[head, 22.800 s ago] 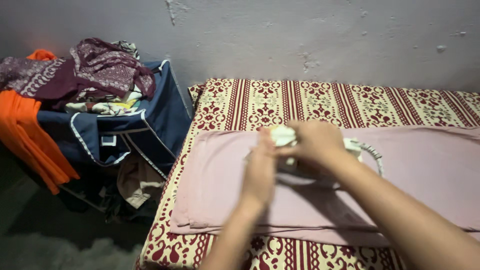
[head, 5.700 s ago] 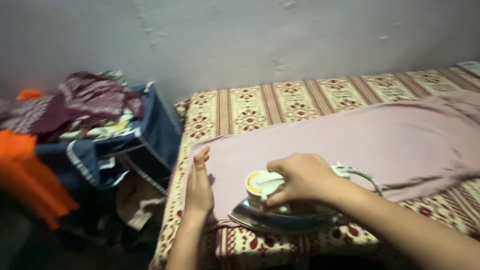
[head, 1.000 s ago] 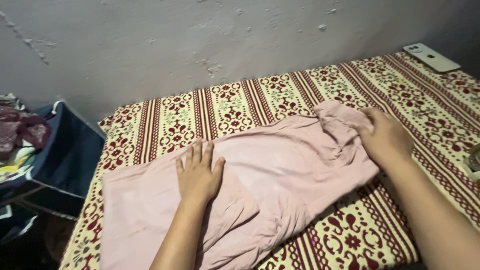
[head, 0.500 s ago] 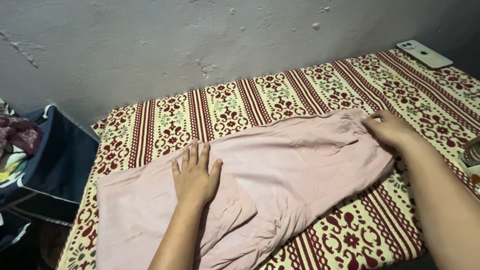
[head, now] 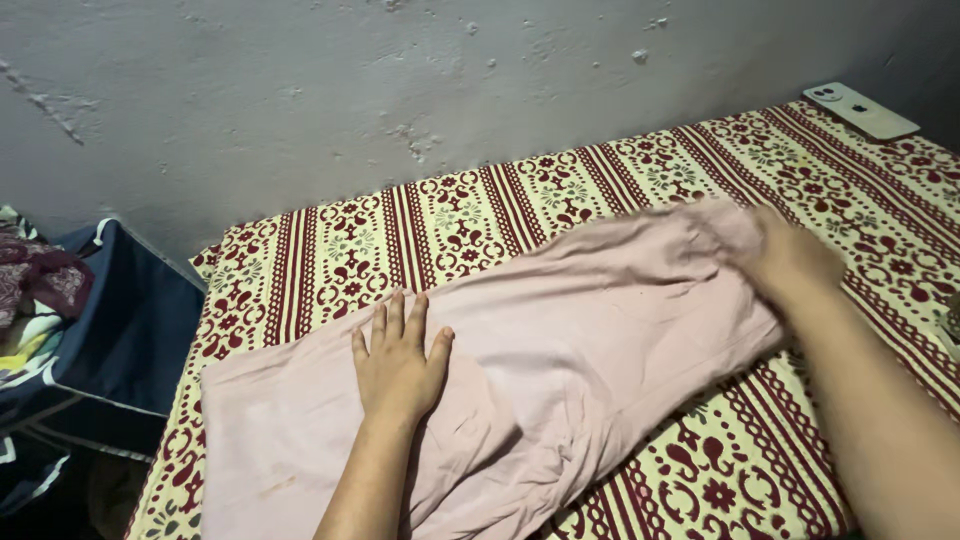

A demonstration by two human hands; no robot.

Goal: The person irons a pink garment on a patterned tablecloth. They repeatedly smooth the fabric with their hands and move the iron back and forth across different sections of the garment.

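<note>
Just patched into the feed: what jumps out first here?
A pale pink garment lies spread across a red-and-cream patterned bedcover set against a grey wall. The left hand presses flat on the cloth near its middle, while the right hand, blurred, is at the garment's far right end. A white phone lies at the far right corner, and a dark blue hamper with clothes stands at the left.

Patterned bedsheet (head: 470,215), cream with dark red stripes and floral motifs, fills centre and right of the frame. White phone (head: 860,110) lies face down on it at the upper right, close to the grey scuffed wall (head: 400,80) running across the top. Left edge: dark blue fabric hamper (head: 130,330) with white trim, maroon and mixed clothes (head: 35,290) heaped in it.
</note>
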